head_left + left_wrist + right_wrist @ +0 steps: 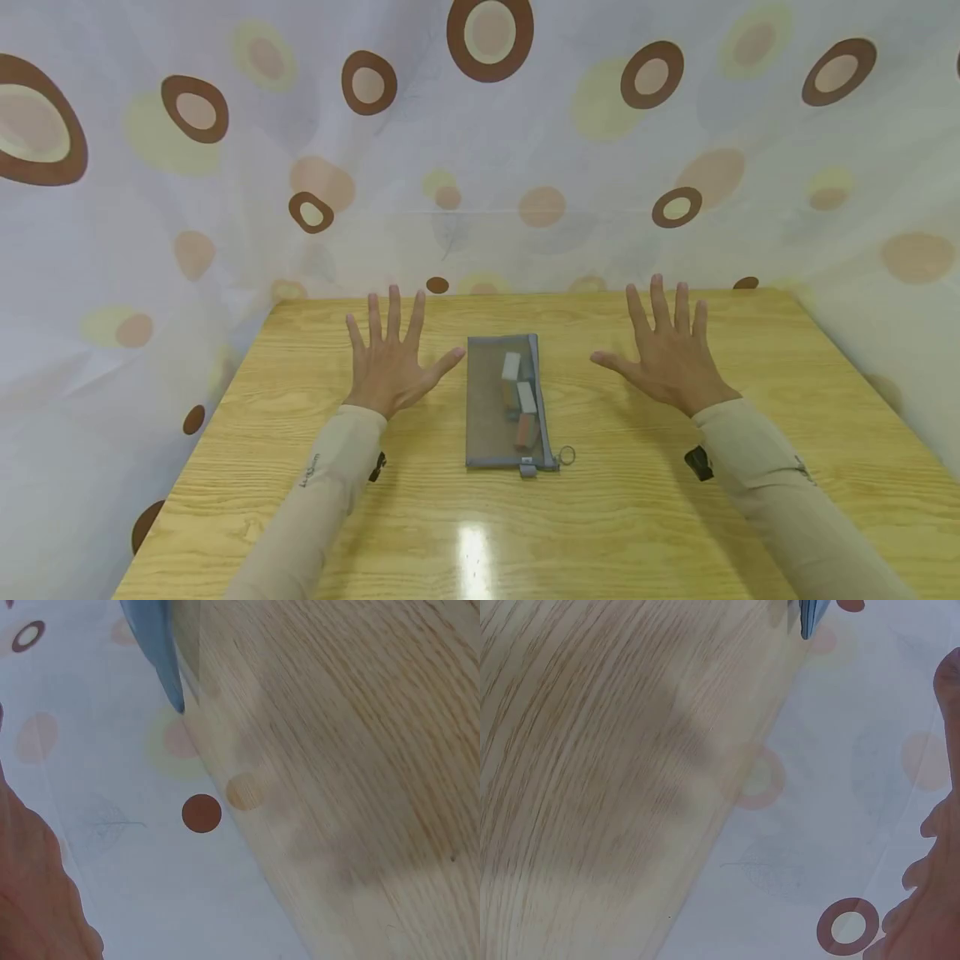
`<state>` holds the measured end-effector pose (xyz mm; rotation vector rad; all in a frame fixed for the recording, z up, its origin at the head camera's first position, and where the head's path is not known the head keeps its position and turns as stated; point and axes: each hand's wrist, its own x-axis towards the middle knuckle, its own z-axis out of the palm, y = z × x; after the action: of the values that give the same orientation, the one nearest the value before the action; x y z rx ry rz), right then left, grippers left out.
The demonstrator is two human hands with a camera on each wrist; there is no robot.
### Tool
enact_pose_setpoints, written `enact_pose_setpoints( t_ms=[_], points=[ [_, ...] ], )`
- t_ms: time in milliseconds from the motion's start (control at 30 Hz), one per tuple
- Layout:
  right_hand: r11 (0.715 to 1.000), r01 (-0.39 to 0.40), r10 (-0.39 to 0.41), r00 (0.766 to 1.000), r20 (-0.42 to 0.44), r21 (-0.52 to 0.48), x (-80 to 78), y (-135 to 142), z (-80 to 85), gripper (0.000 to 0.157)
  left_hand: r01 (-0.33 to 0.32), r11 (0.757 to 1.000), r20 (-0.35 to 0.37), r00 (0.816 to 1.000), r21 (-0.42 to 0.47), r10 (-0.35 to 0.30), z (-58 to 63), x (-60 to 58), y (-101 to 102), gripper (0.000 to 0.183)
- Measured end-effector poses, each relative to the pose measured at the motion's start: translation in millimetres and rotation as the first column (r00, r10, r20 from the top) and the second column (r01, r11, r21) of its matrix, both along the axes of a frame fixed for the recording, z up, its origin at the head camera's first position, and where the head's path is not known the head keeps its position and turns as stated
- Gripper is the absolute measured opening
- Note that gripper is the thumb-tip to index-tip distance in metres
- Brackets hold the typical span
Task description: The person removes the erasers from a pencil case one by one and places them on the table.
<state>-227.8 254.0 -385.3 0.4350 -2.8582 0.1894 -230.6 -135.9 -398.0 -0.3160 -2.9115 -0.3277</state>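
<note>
A grey mesh zip pouch [487, 400] lies flat on the wooden table between the two hands. Through its mesh show several small blocks, among them a whitish one [511, 367] and a reddish-brown one [524, 431], gathered on the right side. A metal ring [567, 455] sticks out at its lower right corner. My left hand [390, 367] is spread left of the pouch, thumb tip near its edge, holding nothing. To the right of the pouch my right hand [671, 358] is also spread with straight fingers, holding nothing. Each wrist view catches part of its hand and a blue-grey edge of the pouch.
The wooden table [600, 533] runs back to a pale curtain [480, 142] with brown, yellow and peach spots. This cloth also hangs along the left and right sides. Both forearms wear beige sleeves [315, 492], with a dark strap piece [699, 463] under the right wrist.
</note>
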Motion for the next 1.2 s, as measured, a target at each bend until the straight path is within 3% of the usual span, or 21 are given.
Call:
enact_pose_setpoints(
  t_ms=[433,567,733,867,1033,1200],
  points=[
    [0.995,-0.094,0.089,0.99,-0.108,-0.037,6.8,-8,8.1,0.111,0.054,0.999,-0.033,0.998,-0.002,-0.054,1.1,6.6,7,0.104],
    [0.989,-0.109,0.105,0.994,-0.041,-0.103,10.8,-10,10.2,0.111,0.08,0.997,-0.056,0.995,-0.01,-0.081,0.7,9.9,9,0.105],
    [0.953,-0.132,0.164,0.982,0.097,-0.272,17.0,-15,12.7,0.107,0.147,0.986,-0.082,0.985,-0.076,-0.153,-2.4,14.0,12,0.097],
    [0.926,-0.13,0.199,0.966,0.166,-0.354,19.6,-19,13.7,0.096,0.212,0.973,-0.113,0.969,-0.087,-0.221,-1.8,18.6,16,0.086],
    [0.907,-0.165,0.238,0.96,0.15,-0.387,22.5,-25,12.6,0.074,0.316,0.948,-0.114,0.941,-0.039,-0.318,2.9,25.7,23,0.074],
    [0.886,-0.233,0.315,0.937,0.15,-0.402,27.6,-30,6.0,0.047,0.459,0.888,-0.068,0.887,0.023,-0.457,-0.3,34.1,32,0.067]
  ],
)
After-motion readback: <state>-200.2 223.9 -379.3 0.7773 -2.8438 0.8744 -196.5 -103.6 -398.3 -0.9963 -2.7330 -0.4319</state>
